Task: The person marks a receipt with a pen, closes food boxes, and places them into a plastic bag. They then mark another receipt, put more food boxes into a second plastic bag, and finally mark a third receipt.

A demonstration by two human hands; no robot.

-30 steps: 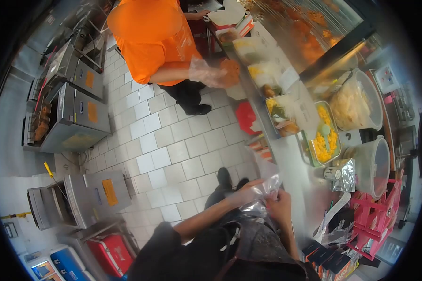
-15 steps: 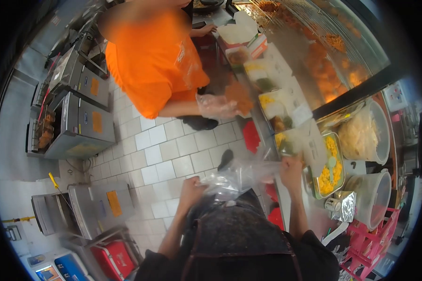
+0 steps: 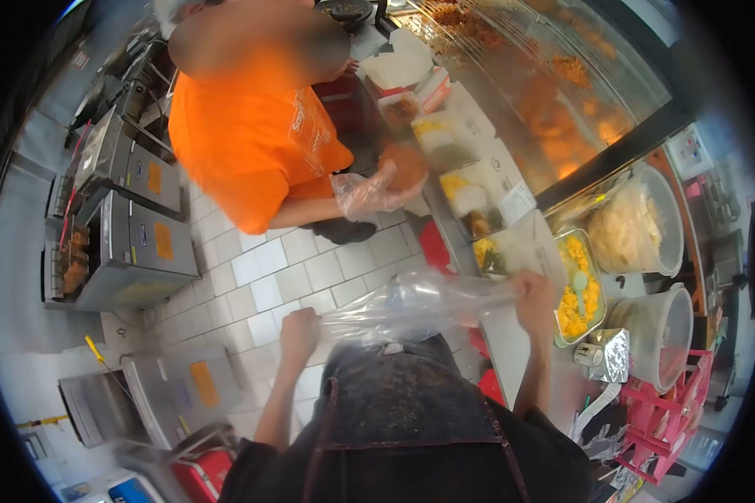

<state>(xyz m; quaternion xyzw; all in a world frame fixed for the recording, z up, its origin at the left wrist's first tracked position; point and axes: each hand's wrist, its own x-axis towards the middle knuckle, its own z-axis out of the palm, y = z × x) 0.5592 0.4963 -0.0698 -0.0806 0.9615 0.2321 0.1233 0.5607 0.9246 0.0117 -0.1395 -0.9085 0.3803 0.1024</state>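
A clear plastic bag (image 3: 411, 308) is stretched sideways in front of my dark apron. Its left end is gripped in my left hand (image 3: 299, 334), fingers closed. My right hand (image 3: 533, 302) is closed on the other end, beside the counter edge. Just beyond that hand stand open white food boxes (image 3: 512, 201) in a row, with yellow and green food inside. A green-rimmed tray (image 3: 580, 329) of yellow food with a light green spoon lies to the right of my right hand.
A co-worker in an orange shirt (image 3: 252, 142) stands ahead, a gloved hand holding orange-brown food (image 3: 407, 168) near the counter. Two clear tubs (image 3: 658, 335), a foil-wrapped item (image 3: 614, 354) and a pink rack (image 3: 667, 415) are at right. Metal fryers (image 3: 138, 251) stand left.
The bag is pulled wider and tauter, with my left hand further left and my right hand slightly further right. My view has shifted a little. The co-worker's gloved hand still holds the food.
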